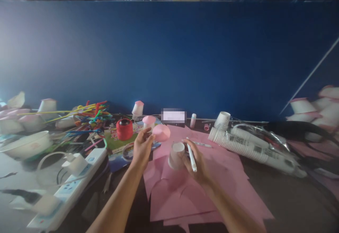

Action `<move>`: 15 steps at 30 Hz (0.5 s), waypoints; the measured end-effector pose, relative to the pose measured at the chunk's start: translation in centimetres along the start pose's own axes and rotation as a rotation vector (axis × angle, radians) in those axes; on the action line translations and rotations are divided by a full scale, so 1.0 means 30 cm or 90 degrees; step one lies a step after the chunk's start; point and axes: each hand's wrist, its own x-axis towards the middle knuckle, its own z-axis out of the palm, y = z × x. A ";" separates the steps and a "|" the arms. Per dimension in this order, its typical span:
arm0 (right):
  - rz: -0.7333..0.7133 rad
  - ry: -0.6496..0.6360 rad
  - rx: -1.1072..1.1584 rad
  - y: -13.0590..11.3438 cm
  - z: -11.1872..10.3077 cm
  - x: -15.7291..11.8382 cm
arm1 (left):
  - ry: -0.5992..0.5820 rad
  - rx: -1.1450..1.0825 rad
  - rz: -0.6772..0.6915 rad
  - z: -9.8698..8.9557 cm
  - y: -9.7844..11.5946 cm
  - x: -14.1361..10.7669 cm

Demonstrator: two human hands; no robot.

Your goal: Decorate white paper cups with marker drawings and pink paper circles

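Observation:
My left hand (pixel 143 144) pinches a round piece of pink paper (pixel 161 133) by its left edge, a little above the pink sheets. A white paper cup (pixel 177 155) stands upside down on the sheets, and the fingers of my right hand (pixel 196 160) are round its right side. Tucked in that same hand is a white pen (pixel 191 155), pointing down toward me. Behind my left hand, an upturned cup with a pink paper top (pixel 149 120) stands near a red spool-like roll (pixel 124 129).
Pink paper sheets (pixel 212 197) cover the middle. A sleeve of stacked paper cups (pixel 249 148) lies on the right, a single cup (pixel 222 120) behind it. On the left are a power strip (pixel 71 187), a bowl (pixel 29 144) and colourful pipe cleaners (pixel 92 114). A glue stick (pixel 193 120) stands behind.

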 end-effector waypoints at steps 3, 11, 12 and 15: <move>0.008 -0.033 -0.016 0.013 0.004 -0.005 | -0.050 -0.165 -0.104 0.026 -0.002 -0.024; -0.007 0.039 0.109 -0.035 -0.052 0.017 | -0.149 -0.269 -0.207 0.043 -0.001 -0.057; -0.020 0.052 0.109 -0.042 -0.057 0.018 | -0.156 -0.274 -0.216 0.043 0.000 -0.057; -0.061 0.044 0.083 -0.061 -0.064 0.014 | -0.182 -0.263 -0.235 0.044 0.003 -0.060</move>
